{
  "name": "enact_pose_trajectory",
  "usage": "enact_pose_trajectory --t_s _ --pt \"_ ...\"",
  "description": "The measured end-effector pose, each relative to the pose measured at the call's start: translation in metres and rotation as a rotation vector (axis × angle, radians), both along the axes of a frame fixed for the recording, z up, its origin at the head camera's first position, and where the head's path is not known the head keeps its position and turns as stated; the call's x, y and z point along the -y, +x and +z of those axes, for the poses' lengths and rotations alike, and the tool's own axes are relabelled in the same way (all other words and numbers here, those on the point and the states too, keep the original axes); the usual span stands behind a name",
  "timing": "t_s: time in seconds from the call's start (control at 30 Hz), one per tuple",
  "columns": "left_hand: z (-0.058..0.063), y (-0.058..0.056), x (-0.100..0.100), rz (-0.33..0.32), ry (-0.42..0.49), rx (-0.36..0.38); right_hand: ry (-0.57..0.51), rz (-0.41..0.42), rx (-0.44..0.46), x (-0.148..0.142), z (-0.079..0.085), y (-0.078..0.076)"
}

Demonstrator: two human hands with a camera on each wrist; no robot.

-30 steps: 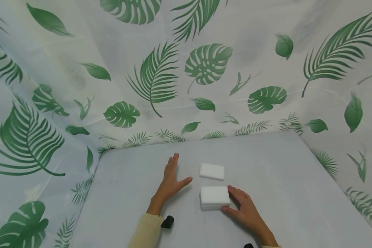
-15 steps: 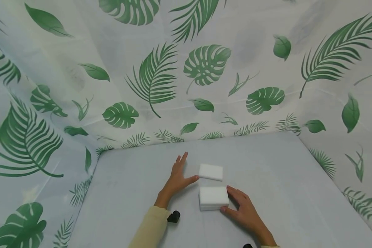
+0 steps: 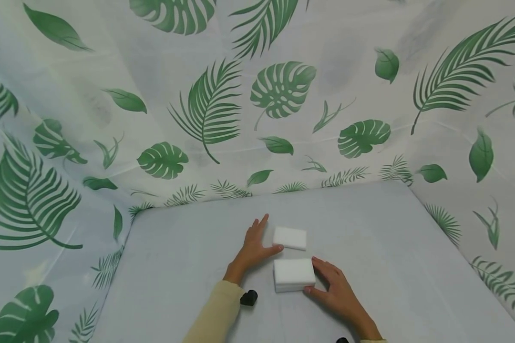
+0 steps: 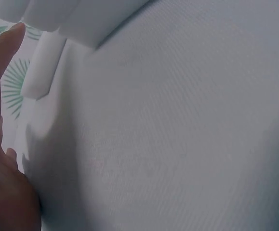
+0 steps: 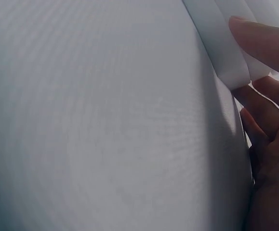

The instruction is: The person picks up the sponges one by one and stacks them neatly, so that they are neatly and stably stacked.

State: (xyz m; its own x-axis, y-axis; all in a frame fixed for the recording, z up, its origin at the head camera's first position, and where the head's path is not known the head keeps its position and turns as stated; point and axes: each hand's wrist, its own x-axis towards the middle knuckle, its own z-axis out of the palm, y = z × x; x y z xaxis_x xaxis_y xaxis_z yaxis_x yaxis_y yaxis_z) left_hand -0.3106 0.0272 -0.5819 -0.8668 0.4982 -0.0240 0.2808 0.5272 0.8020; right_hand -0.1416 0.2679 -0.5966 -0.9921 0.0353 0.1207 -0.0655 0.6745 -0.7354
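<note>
Plainly, three blocks (image 3: 294,273) lie stacked, one block (image 3: 290,237) apart.

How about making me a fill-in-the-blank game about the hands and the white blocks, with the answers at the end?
1. The hand gripping the stack is the person's ____ one.
2. The left hand, with its fingers stretched out, holds ____.
3. Of the stack and the lone slab, the ____ lies farther from the person.
4. The printed leaves are coloured ____.

Missing words: right; nothing; lone slab; green.
</note>
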Motion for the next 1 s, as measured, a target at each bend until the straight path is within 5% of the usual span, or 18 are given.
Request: enact_pose_trajectory --t_s 0.43,0.73,1.0 --pt "-0.004 0.002 -0.01 -0.034 -0.195 -0.124 0.015 0.0 -0.015 0.002 0.0 -0.001" --pt "-0.012 0.003 -0.011 -0.011 -0.167 -0.183 0.011 0.001 -0.048 0.002 -0.001 -0.001" --pt "-0.012 0.003 -0.009 0.012 -0.119 -0.154 0.011 -0.001 -0.048 0.002 0.001 0.001"
